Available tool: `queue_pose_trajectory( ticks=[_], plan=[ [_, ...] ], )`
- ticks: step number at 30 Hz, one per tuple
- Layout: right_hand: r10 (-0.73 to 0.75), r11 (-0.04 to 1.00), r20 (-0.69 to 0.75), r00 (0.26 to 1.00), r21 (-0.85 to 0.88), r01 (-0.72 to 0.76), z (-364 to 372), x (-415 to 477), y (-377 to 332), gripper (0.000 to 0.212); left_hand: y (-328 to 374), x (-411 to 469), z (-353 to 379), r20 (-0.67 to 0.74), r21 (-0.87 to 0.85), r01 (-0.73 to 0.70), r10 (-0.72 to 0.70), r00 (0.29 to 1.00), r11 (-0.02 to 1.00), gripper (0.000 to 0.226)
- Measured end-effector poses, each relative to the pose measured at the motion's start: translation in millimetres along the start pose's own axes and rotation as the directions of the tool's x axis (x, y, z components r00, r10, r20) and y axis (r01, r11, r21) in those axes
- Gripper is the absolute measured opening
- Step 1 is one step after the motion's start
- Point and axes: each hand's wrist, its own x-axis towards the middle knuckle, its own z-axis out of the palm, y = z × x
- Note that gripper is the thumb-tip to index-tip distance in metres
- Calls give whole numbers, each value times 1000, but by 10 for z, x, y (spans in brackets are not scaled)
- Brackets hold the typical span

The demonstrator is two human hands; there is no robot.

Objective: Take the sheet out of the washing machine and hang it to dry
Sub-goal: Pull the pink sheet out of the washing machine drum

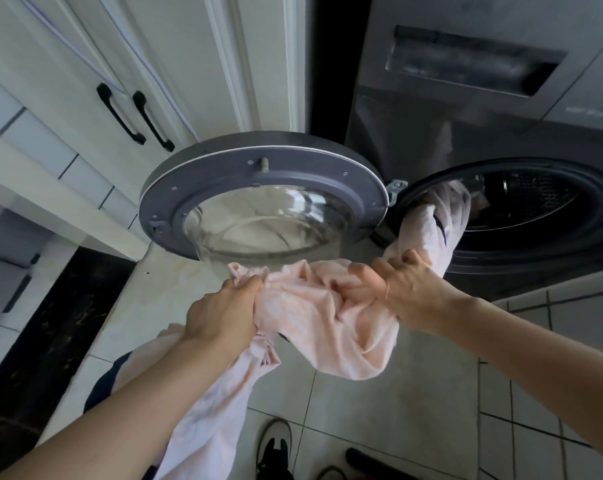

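**Sheet (322,318) half out of the washing machine (494,133)**

The pale pink sheet runs as a twisted rope out of the drum (535,199), over the lower rim. It bunches in mid-air between both hands, and its loose end hangs down under the left forearm. The left grip (220,313) clenches a gathered fold. The right grip (405,292) grasps the twisted cloth just outside the drum. The round door (258,174) stands swung open to the left. Below are pale floor tiles (397,410) and a shoe (276,441).
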Motion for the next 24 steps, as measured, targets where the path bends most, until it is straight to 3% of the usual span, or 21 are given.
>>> queue_pose_trajectory(
  ticks=[2, 6, 8, 11, 14, 18, 24],
  plan=[
    [-77, 996, -83, 994, 46, 81, -134, 48, -137, 80, 36, 13, -4, 8, 28, -4, 4, 1000, 1000, 50],
    [-205, 972, -190, 960, 73, 222, -252, 86, -438, 58, 86, 34, -47, 16, 2, -34, 34, 999, 999, 61],
    [-135, 986, -186, 973, 76, 151, -215, 115, -514, 55, 85, 28, -67, 8, -46, -45, 45, 999, 998, 69],
    [41, 960, -196, 980, 279, 16, -272, 235, -602, 74, 133, -7, -95, 18, -163, -48, 52, 999, 985, 76],
    [162, 895, -243, 956, 445, -39, -376, 355, -647, 72, 230, -27, -96, 0, -314, -40, 42, 999, 949, 70],
    [181, 780, -174, 968, 625, -34, -418, 352, -603, 75, 230, -16, -89, 19, -489, -35, 50, 999, 872, 71],
    [236, 626, -66, 969, 773, -100, -420, 296, -596, 75, 276, -37, -161, 27, -525, -93, 126, 992, 846, 90]
  ],
)
